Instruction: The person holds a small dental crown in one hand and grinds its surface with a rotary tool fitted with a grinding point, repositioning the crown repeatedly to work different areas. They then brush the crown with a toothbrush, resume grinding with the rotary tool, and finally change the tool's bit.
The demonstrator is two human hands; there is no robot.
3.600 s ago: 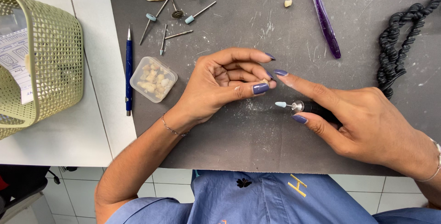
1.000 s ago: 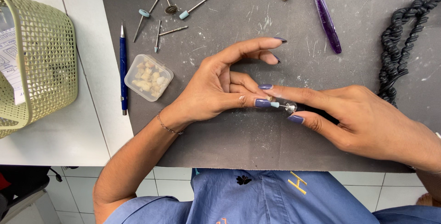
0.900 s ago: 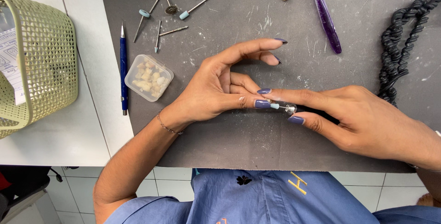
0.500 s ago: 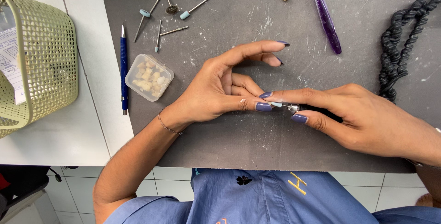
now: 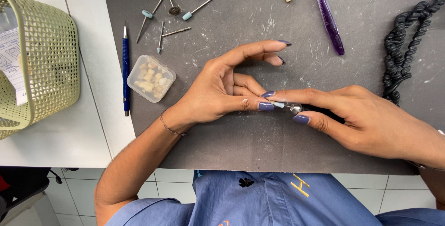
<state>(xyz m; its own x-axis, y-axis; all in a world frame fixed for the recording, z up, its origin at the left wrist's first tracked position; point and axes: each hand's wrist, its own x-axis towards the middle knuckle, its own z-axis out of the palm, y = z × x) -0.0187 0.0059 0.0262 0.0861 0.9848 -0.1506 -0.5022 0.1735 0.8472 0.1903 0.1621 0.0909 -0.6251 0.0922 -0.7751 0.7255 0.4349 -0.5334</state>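
Over the dark mat, right hand is gripping a rotary handpiece; left hand is pinching something, possibly a small tooth piece, against its tip.

Bare dark grey mat lies open below the hands — above them, scattered metal burs, a purple toothbrush and a coiled black cord crowd the way.

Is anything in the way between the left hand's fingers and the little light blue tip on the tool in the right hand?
Nothing visible is in the way. The left hand pinches right at the small light blue tip of the slim metal rotary tool that the right hand holds. The clear plastic box of small pieces lies off to the side.
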